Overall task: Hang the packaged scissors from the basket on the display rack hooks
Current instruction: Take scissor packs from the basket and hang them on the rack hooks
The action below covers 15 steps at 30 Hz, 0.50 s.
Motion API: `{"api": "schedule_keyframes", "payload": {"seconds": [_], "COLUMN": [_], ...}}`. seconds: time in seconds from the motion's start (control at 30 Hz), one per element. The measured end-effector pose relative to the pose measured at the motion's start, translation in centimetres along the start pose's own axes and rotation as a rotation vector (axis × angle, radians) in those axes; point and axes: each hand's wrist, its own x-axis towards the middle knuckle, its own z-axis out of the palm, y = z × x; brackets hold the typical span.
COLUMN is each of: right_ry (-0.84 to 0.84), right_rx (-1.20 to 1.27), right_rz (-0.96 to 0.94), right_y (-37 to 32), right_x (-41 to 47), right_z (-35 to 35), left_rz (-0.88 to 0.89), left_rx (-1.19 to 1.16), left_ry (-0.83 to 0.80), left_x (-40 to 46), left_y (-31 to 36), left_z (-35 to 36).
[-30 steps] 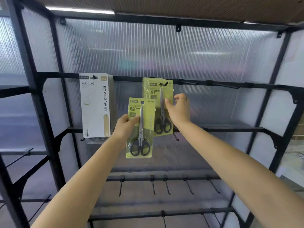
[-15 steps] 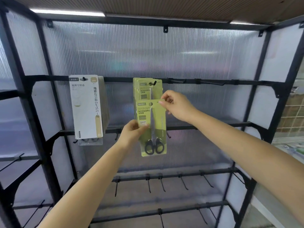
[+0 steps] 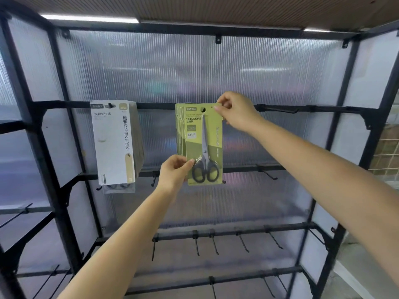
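Presently, both hands hold 1 green scissors package (image 3: 204,145) upright against the stack of identical green packages (image 3: 179,130) hanging on the top rail (image 3: 313,108) of the black display rack (image 3: 54,160). The right hand (image 3: 236,112) pinches the card's upper right corner; the left hand (image 3: 173,172) pinches its lower left edge beside the black handles. Legible print: "SCISSORS" and "GRIP". The punched hang hole sits at rail height. To the left hangs a white package (image 3: 113,143) printed with Japanese characters.
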Motion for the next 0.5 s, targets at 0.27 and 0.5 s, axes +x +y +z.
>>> {"api": "schedule_keyframes", "payload": {"seconds": [0.27, 0.5], "right_ry": [0.01, 0.062], "right_rx": [-0.007, -0.129], "right_rz": [0.062, -0.012], "right_y": [0.7, 1.0], "right_x": [0.6, 0.5], "right_z": [0.6, 1.7], "left_rz": [0.031, -0.003], "left_rx": [0.015, 0.047], "left_ry": [-0.006, 0.022], "left_x": [0.5, 1.7], "left_y": [-0.2, -1.5], "left_z": [0.2, 0.6]}}
